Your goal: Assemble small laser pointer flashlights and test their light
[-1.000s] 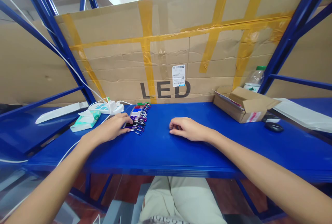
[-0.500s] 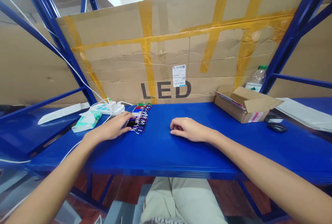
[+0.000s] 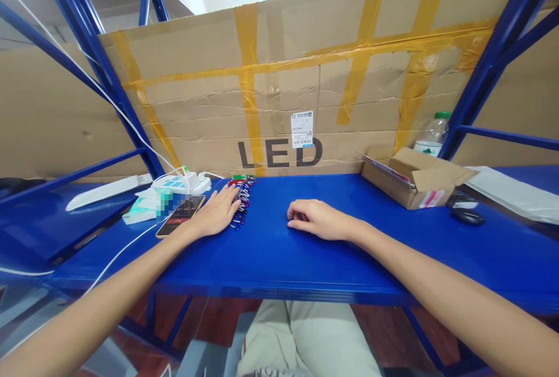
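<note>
Over a row of small coloured tubes with carabiner clips (image 3: 241,205), my left hand (image 3: 217,211) lies flat, palm down, fingers stretched out. It hides most of the tubes; the metallic clips stick out to its right, and a red and a green tube show at the far end. What the tubes are cannot be made out for certain. Just left of that wrist, a phone (image 3: 186,213) with a lit screen lies on the blue table (image 3: 271,249). My right hand (image 3: 317,219) rests on the tabletop, fingers loosely curled in with nothing visible in them.
A tissue pack (image 3: 146,205) and a white power strip (image 3: 174,182) with cables lie at the left. An open cardboard box (image 3: 406,182), a plastic bottle (image 3: 432,135) and a black mouse (image 3: 467,216) are at the right. Behind stands a taped cardboard sheet (image 3: 196,109).
My left hand has moved right and flattened over the tubes, covering more of them. The phone beside the wrist now shows. My right hand has stayed in place.
</note>
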Demonstrator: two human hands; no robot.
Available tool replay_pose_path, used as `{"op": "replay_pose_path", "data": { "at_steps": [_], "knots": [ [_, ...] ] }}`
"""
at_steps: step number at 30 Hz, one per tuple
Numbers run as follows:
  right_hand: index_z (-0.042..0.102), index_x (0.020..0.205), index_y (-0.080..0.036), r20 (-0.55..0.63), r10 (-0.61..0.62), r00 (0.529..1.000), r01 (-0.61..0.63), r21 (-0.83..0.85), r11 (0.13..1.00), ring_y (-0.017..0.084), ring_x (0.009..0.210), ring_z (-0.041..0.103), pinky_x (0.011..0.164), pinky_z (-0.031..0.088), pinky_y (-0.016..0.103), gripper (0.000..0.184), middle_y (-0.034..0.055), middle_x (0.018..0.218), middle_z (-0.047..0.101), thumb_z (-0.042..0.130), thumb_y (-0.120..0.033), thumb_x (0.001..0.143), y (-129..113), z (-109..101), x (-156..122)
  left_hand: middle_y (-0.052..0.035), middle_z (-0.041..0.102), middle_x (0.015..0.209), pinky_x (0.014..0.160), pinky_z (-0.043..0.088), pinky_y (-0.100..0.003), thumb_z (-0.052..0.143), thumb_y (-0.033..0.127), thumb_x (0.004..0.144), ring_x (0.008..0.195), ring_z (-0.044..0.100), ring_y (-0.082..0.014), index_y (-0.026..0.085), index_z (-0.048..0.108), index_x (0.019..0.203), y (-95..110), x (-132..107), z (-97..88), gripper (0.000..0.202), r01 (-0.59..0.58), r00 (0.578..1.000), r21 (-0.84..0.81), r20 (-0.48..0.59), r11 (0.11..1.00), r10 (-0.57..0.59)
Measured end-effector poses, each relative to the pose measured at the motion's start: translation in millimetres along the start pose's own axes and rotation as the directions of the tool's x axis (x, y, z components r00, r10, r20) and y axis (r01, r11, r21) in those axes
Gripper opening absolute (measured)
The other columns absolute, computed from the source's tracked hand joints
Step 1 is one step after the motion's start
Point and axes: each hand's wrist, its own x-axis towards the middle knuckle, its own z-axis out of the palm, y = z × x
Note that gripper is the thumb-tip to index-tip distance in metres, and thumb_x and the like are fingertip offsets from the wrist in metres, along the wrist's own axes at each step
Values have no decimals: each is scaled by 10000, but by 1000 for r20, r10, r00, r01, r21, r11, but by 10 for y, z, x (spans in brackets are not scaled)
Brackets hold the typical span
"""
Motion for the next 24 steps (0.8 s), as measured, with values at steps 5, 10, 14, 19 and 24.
{"op": "replay_pose_path", "data": {
  "at_steps": [5,10,14,19,24],
  "knots": [
    [690,1008,-200,4,7,1000,-7,-3,1000,194,824,643,760,443,303,108,44,967,735,687,-304,1037,0,-2,1,-104,169,1815,1376,142,-536,125,589,1099,1704,100,-297,121,263,1743,14,141,31,808,55,995,-29,85,998,-52],
    [687,1009,-202,-2,-6,1000,6,-3,1000,195,825,638,762,438,306,123,41,963,729,688,-321,1041,39,16,6,-77,188,1806,1376,158,-515,55,602,1089,1702,128,-265,141,258,1748,-46,207,30,829,66,995,-89,86,994,-59],
    [686,1014,-202,-4,-12,1000,12,-6,1000,198,831,636,763,438,309,125,41,966,727,683,-325,1042,60,27,11,-84,148,1810,1377,146,-520,49,573,1083,1705,98,-258,100,253,1744,-89,256,-2,837,112,988,-66,113,992,-104],
    [686,1009,-202,-6,-6,1000,6,-1,1000,196,832,640,769,443,309,122,42,968,727,678,-320,1042,59,20,14,-94,138,1809,1378,138,-519,52,539,1082,1702,88,-256,90,262,1740,-78,286,16,823,135,983,-43,133,990,-128],
    [683,1007,-205,-13,-9,1000,9,6,1000,196,838,643,772,448,310,124,37,957,722,677,-324,1041,73,27,12,-91,132,1809,1379,138,-514,46,544,1081,1701,83,-254,88,247,1744,-61,274,24,829,128,984,-49,134,991,-121]
  ]
}}
